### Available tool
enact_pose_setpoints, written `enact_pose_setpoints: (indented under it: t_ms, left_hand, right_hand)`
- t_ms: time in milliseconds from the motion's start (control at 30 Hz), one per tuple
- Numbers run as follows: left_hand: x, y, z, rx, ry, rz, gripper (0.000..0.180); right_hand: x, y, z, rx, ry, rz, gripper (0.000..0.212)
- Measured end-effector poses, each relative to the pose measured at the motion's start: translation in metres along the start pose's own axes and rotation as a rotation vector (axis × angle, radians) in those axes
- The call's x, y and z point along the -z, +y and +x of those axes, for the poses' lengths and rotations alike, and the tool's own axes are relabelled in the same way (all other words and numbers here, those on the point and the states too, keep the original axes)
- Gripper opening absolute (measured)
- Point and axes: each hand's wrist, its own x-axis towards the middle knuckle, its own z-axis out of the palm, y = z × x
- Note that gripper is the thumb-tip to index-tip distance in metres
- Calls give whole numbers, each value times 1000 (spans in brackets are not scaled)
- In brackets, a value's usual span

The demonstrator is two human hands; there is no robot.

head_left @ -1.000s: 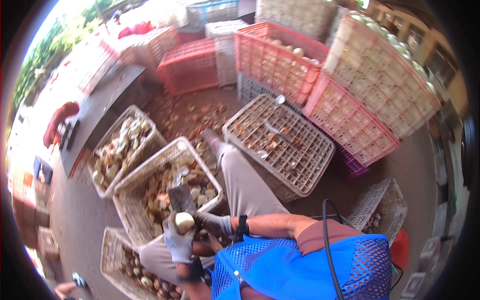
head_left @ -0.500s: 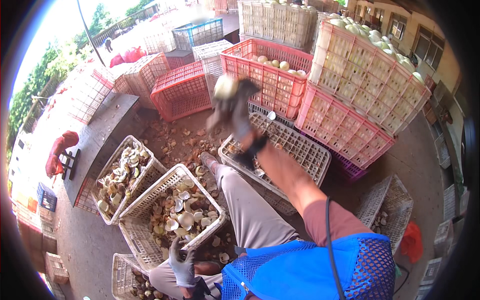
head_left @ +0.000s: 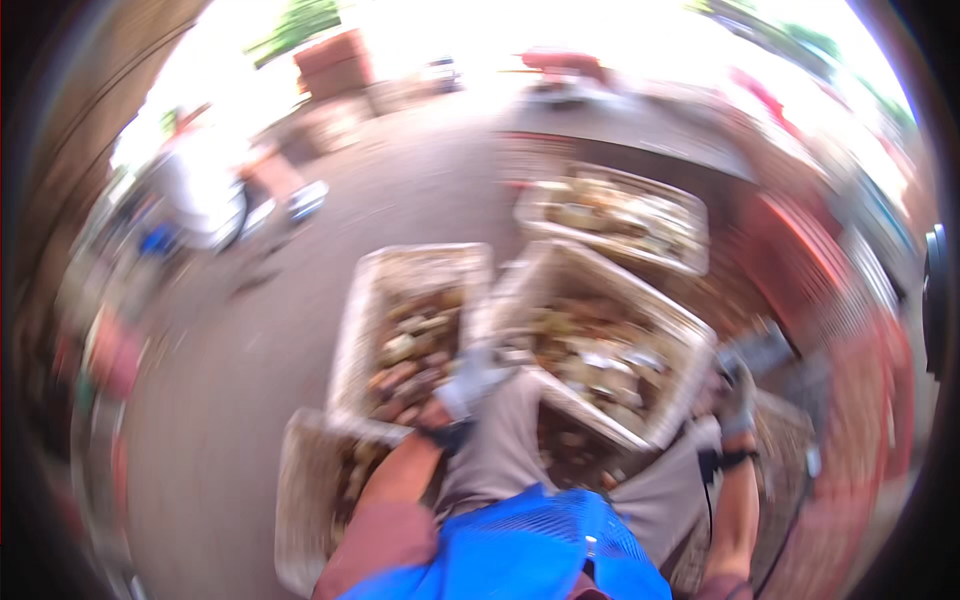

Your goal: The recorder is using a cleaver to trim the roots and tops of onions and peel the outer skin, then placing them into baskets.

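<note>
The view is smeared by motion. My left hand (head_left: 475, 382), in a light grey glove, reaches over the inner edge of a white crate (head_left: 345, 345) of brownish, onion-like round vegetables (head_left: 405, 350). Blur hides its fingers and anything in them. My right hand (head_left: 740, 395), in a grey glove with a dark wrist strap, is above my right knee, beside the right edge of a middle white crate (head_left: 690, 400). That crate holds pale peels and shell-like layers (head_left: 600, 360). I cannot make out whether the right fingers hold anything.
Another white crate (head_left: 690, 215) of pale scraps stands beyond, before a low grey platform (head_left: 640, 125). A white crate (head_left: 300, 500) sits by my left side. Red crates (head_left: 800, 250) stand at the right. A person in a white top (head_left: 200, 190) is at far left.
My view has swung left, toward the scrap crates. My right hand has come down from the red crate, where it held a pale round vegetable; my left hand has moved to the brownish vegetables.
</note>
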Motion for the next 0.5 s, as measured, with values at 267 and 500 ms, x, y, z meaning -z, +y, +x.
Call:
enact_pose_setpoints:
  t_ms: [267, 500]
  left_hand:
    - [52, -56, -98, 271, 176, -524, 53]
    - [39, -119, -128, 362, 239, -739, 54]
  right_hand:
    - [-104, 135, 53, -343, -97, -124, 21]
    - [-117, 170, 36, -624, -173, -307, 26]
